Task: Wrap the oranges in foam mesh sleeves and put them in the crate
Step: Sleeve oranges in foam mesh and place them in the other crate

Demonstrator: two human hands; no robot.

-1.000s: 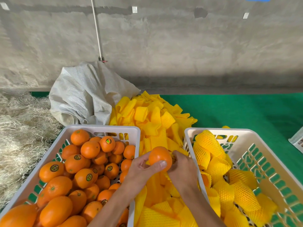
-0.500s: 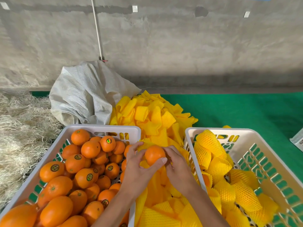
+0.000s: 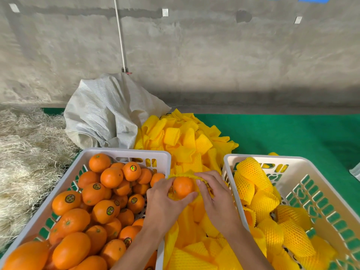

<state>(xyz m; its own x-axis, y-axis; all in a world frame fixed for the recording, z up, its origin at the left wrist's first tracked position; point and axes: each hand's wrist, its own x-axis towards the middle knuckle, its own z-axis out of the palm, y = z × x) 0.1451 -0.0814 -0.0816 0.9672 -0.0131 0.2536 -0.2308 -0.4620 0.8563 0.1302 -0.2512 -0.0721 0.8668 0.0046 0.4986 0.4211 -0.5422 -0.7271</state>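
Two bare hands meet over a gap between two white crates, working a yellow foam sleeve (image 3: 202,189) around one orange (image 3: 183,187). The left hand (image 3: 165,201) curls round the fruit from 8 o'clock, thumb along its underside; the right hand (image 3: 214,193) pinches the sleeve's mesh at 3 o'clock, fingers arched over the top rim. The hands nearly touch, both clamped on the same fruit and sleeve. The orange sits partly inside the sleeve, its near face bare.

At 9 o'clock of the hands, the left crate (image 3: 124,152) is heaped with loose oranges (image 3: 93,193), several bearing round stickers. At 3 o'clock, the right crate (image 3: 296,160) holds wrapped oranges (image 3: 261,203) in yellow mesh. A pile of spare sleeves (image 3: 187,141) runs from 12 o'clock down between the crates to 6 o'clock. A grey woven sack (image 3: 105,114) slumps at 11 o'clock against a concrete wall (image 3: 214,55), straw (image 3: 25,145) lies at 9 o'clock, and green matting (image 3: 292,137) spreads at 2 o'clock.
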